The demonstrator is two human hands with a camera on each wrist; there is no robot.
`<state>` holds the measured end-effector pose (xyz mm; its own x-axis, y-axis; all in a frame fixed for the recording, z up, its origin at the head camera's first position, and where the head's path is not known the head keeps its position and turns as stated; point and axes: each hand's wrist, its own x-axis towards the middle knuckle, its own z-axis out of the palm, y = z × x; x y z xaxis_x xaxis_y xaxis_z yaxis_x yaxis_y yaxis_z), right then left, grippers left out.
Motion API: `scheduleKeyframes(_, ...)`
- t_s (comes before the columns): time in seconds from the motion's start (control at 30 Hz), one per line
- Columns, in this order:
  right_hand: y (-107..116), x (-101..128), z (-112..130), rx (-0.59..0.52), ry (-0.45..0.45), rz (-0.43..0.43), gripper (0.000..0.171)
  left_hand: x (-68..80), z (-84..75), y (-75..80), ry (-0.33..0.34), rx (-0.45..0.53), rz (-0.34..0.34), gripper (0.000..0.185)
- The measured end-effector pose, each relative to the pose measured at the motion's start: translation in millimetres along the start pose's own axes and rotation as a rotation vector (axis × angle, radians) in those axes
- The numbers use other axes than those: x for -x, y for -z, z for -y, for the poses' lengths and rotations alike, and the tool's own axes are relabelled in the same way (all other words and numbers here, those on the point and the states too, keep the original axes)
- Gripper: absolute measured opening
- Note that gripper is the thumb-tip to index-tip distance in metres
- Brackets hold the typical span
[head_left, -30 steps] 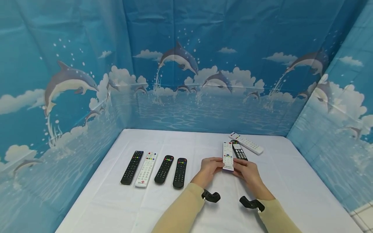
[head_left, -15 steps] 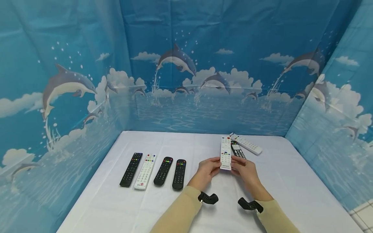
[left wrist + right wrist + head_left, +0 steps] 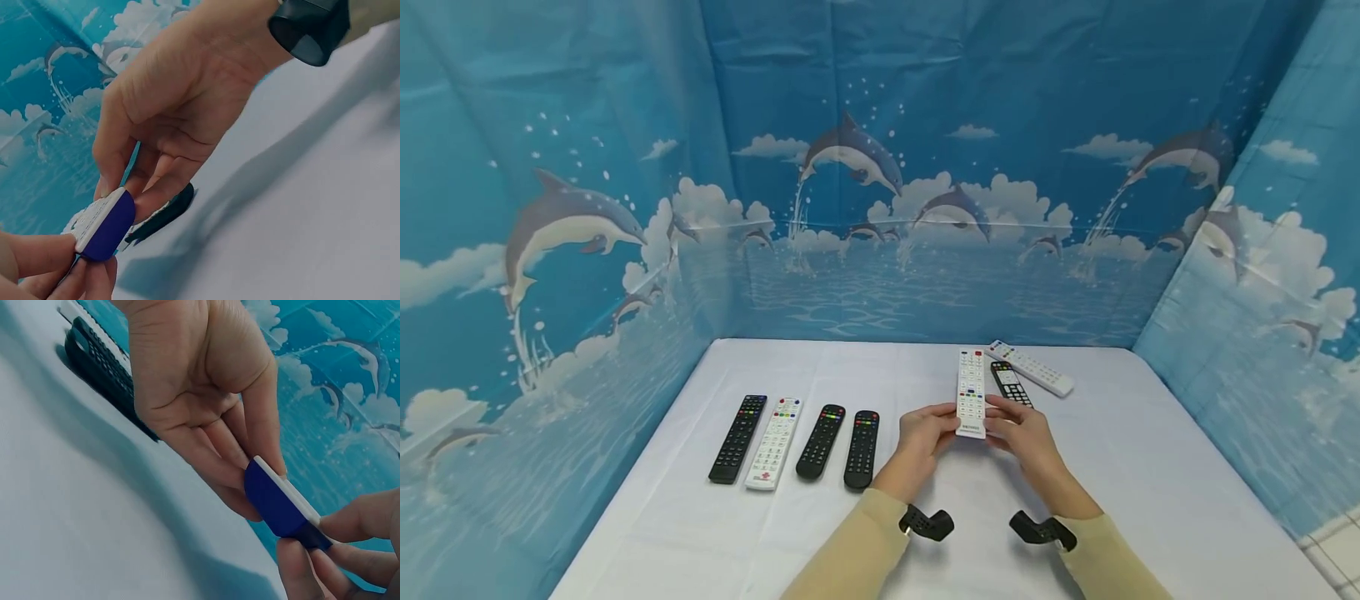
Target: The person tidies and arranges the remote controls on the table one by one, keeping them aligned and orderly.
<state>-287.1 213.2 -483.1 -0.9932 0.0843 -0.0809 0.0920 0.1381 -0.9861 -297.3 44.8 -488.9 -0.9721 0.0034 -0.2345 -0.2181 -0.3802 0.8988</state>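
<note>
Head view: both hands pinch the near end of a white remote (image 3: 970,392) above the counter (image 3: 1150,467). Left grip (image 3: 925,429) and right grip (image 3: 1018,429) each hold it by fingertips, beside a black remote (image 3: 1009,385).

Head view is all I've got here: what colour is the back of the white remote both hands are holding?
Observer: The white remote has a dark blue back; the right wrist view shows it.
Operator: Is it resting on the table?
Observer: No, the left wrist view shows it lifted off the white table, the left hand pinching its near end.
Operator: And the right hand?
Observer: The right hand has its fingertips on that end's edge.
</note>
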Motion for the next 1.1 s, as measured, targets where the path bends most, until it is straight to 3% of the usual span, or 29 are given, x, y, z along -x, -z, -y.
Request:
scheduleKeyframes(0.13, -9, 5, 6, 0.012, -0.004, 0.036, 0.054, 10.3, -6.7, 7.1, -0.082, -0.079, -0.021, 0.024)
scheduleKeyframes(0.37, -22, 14, 12, -0.009, -0.022, 0.081, 0.059, 27.3, -19.1, 18.1, -0.140, -0.196, -0.071, 0.022)
scheduleKeyframes(0.57, -38, 24, 17, 0.001, -0.029, 0.099, 0.060, 43.6, -28.4, 33.8, -0.235, -0.443, -0.085, 0.020)
scheduleKeyframes(0.73, -46, 35, 17, 0.015, -0.043, 0.113, 0.059, 57.7, -28.5, 43.9, -0.292, -0.589, -0.091, 0.020)
scheduleKeyframes(0.87, -51, 39, 16, 0.015, -0.046, 0.115, 0.058, 64.7, -29.5, 50.1, -0.318, -0.638, -0.095, 0.021)
scheduleKeyframes(1.1, -60, 44, 11, -0.004, -0.049, 0.121, 0.055, 68.3, -30.2, 62.0, -0.299, -0.679, -0.076, 0.020)
